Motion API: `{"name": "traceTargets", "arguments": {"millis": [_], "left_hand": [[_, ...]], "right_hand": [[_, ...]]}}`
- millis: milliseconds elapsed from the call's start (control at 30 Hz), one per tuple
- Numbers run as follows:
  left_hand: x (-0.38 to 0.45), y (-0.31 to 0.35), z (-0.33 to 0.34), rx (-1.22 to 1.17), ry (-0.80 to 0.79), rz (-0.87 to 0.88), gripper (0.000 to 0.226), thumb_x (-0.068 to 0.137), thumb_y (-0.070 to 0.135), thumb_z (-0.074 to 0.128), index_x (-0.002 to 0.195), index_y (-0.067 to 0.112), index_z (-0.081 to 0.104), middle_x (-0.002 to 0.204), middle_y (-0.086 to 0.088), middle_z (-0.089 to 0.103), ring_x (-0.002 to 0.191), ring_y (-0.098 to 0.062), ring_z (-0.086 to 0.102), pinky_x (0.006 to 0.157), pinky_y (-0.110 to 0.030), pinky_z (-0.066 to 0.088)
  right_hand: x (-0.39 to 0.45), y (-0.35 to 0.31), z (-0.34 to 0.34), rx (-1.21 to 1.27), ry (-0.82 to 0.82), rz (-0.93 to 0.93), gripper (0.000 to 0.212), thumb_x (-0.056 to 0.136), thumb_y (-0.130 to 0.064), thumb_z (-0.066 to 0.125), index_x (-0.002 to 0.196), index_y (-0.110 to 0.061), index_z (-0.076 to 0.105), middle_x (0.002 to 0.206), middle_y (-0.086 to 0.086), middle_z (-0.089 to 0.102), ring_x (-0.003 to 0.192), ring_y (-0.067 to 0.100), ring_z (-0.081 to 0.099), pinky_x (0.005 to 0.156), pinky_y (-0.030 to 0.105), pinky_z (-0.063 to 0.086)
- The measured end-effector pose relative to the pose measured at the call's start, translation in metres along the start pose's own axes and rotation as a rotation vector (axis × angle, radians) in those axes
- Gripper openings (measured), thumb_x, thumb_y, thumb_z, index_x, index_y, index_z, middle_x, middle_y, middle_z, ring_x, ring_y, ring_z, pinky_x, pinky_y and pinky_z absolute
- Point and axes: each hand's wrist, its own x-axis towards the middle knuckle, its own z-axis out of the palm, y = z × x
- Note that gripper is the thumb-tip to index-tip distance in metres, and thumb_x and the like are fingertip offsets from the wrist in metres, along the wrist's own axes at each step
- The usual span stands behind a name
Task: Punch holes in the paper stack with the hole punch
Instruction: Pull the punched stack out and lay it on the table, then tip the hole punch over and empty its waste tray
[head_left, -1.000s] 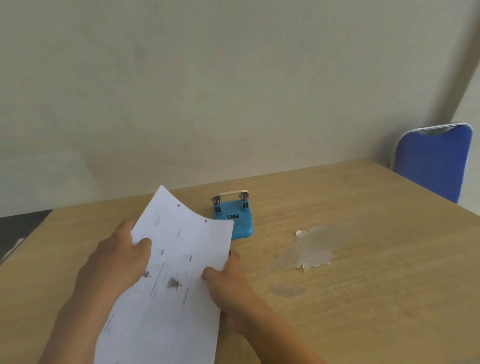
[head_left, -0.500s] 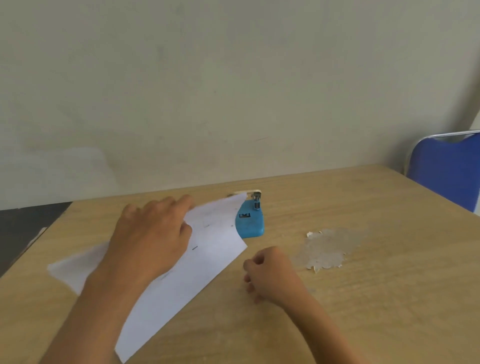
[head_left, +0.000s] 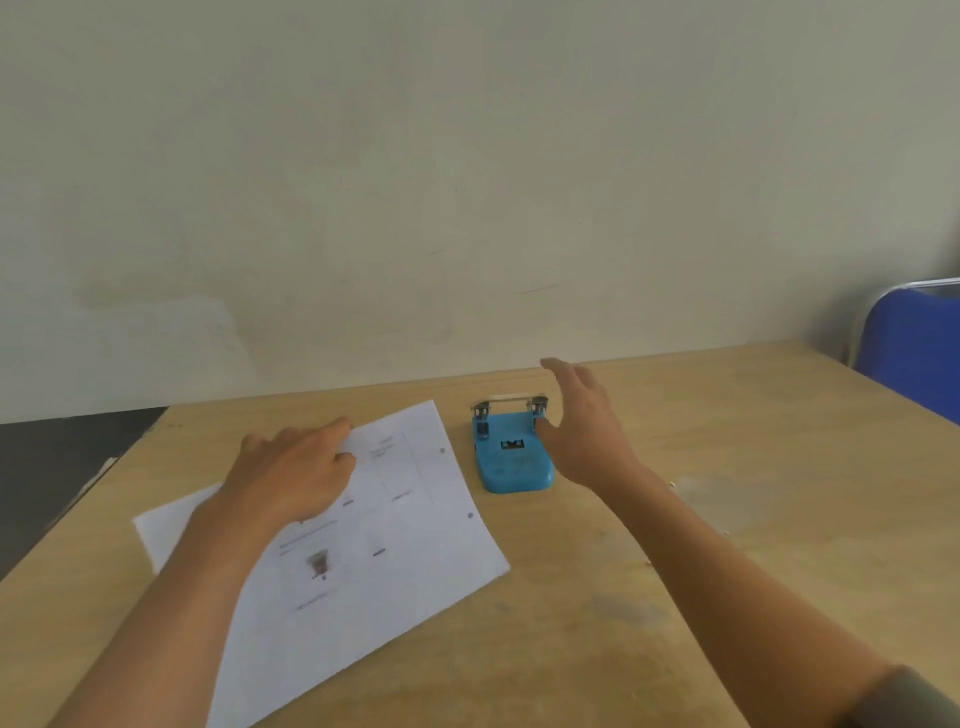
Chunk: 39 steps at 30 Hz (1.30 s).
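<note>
Right hand (head_left: 582, 431) is spread wide, its grip released and holding nothing, thumb just touching the right edge of the blue hole punch (head_left: 511, 452) beside it. Left of the punch, near but apart, lies the paper stack (head_left: 363, 545), flat on the tabletop (head_left: 727, 571) and turned at an angle. The left hand (head_left: 296, 467) rests palm-down on the stack's far corner, fingers loosely curled, pinning rather than grasping. Two dark dots show along the paper edge nearest the punch, possibly holes. To do this step well, I'd say: take the punch firmly across its body, keep the sheets squared under that left palm, and bring slot and paper edge together straight, not skewed.
</note>
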Motion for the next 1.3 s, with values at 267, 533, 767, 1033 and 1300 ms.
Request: {"name": "traceTargets", "arguments": {"millis": [267, 533, 767, 1033, 1300], "left_hand": [[0.031, 0.003, 0.060, 0.004, -0.152, 0.012, 0.029, 0.098, 0.035, 0.026, 0.117, 0.030, 0.047, 0.114, 0.003, 0.060, 0.100, -0.022, 0.049, 0.089, -0.043, 0.033], [0.023, 0.010, 0.082, -0.081, -0.029, -0.001, 0.039, 0.097, 0.034, 0.034, 0.134, 0.028, 0.045, 0.122, 0.004, 0.053, 0.113, -0.022, 0.047, 0.089, -0.042, 0.039], [0.018, 0.018, 0.080, -0.068, -0.006, -0.006, 0.041, 0.098, 0.032, 0.040, 0.139, 0.030, 0.046, 0.134, 0.004, 0.048, 0.123, -0.021, 0.045, 0.098, -0.043, 0.041], [0.019, 0.087, 0.050, -0.863, 0.116, 0.036, 0.040, 0.101, 0.017, 0.049, 0.140, 0.019, 0.056, 0.138, -0.001, 0.060, 0.124, -0.019, 0.056, 0.102, -0.033, 0.045], [0.013, 0.180, 0.042, -1.511, 0.035, -0.268, 0.033, 0.102, 0.022, 0.050, 0.133, 0.022, 0.061, 0.129, 0.001, 0.066, 0.120, -0.017, 0.062, 0.106, -0.043, 0.049]], "right_hand": [[0.048, -0.011, 0.013, -0.438, -0.161, -0.253, 0.019, 0.102, -0.013, 0.053, 0.101, -0.019, 0.071, 0.094, 0.004, 0.072, 0.086, 0.027, 0.070, 0.068, 0.040, 0.058], [0.060, 0.005, -0.016, -0.328, -0.159, -0.216, 0.019, 0.100, -0.011, 0.058, 0.088, -0.012, 0.073, 0.077, 0.006, 0.070, 0.066, 0.024, 0.066, 0.056, 0.035, 0.052], [0.058, 0.046, -0.057, -0.187, -0.052, -0.135, 0.018, 0.097, -0.011, 0.064, 0.083, -0.014, 0.076, 0.069, 0.002, 0.068, 0.062, 0.022, 0.062, 0.052, 0.028, 0.041], [0.041, 0.069, -0.077, -0.123, 0.015, -0.160, 0.017, 0.094, -0.008, 0.066, 0.091, -0.018, 0.080, 0.074, 0.001, 0.074, 0.070, 0.028, 0.068, 0.065, 0.042, 0.055], [0.021, 0.071, -0.069, -0.199, -0.045, -0.242, 0.019, 0.095, -0.007, 0.067, 0.085, -0.019, 0.078, 0.072, -0.002, 0.073, 0.066, 0.020, 0.067, 0.057, 0.030, 0.051]]}}
